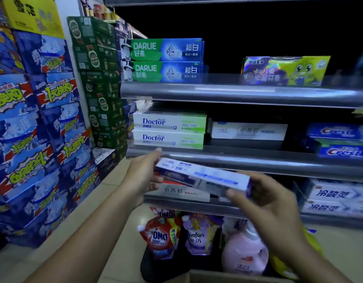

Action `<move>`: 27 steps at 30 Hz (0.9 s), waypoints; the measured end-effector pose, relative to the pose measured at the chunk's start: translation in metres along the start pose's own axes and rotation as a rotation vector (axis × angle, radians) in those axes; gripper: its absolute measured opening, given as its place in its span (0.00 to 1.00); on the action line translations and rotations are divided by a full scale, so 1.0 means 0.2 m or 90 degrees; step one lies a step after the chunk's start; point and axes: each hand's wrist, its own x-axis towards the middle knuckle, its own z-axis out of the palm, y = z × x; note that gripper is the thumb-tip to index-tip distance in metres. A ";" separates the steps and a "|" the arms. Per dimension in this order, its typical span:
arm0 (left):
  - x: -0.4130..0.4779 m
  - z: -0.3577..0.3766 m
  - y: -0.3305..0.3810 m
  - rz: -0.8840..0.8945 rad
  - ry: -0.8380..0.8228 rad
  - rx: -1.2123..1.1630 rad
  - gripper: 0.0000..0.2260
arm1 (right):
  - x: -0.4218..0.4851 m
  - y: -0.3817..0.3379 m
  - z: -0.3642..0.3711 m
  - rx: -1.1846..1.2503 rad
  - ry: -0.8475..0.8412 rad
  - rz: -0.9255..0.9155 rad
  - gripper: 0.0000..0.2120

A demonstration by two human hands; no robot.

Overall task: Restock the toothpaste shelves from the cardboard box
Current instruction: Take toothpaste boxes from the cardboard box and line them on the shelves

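Note:
A white and blue toothpaste carton (201, 176) is held lengthwise in front of the lower shelf rail (258, 164), tilted down to the right. My left hand (142, 176) grips its left end, and my right hand (262, 199) grips its right end. Behind it on the lower shelf lies a white toothpaste carton with Chinese print (176, 190). A corner of the cardboard box (227, 277) shows at the bottom edge, under my right arm.
Darlie cartons (164, 60) and a children's toothpaste (284, 70) stand on the top shelf. Doctor (168, 129) and Crest cartons (339, 139) fill the middle shelf. Detergent pouches (162, 235) and a pink bottle (244, 250) sit below. Stacked beer cases (37, 119) line the left.

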 end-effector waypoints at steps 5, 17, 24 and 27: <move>-0.05 0.07 0.01 0.076 -0.044 0.034 0.16 | 0.10 -0.01 -0.24 0.208 0.091 0.185 0.13; -0.14 0.36 0.05 0.178 -0.205 -0.043 0.22 | 0.13 -0.06 -0.53 0.275 0.168 0.251 0.24; -0.15 0.52 0.03 0.183 -0.184 -0.051 0.25 | 0.12 0.00 -0.65 0.268 0.247 0.238 0.31; -0.16 0.60 0.03 0.201 -0.185 -0.035 0.23 | 0.12 0.04 -0.70 0.248 0.296 0.215 0.26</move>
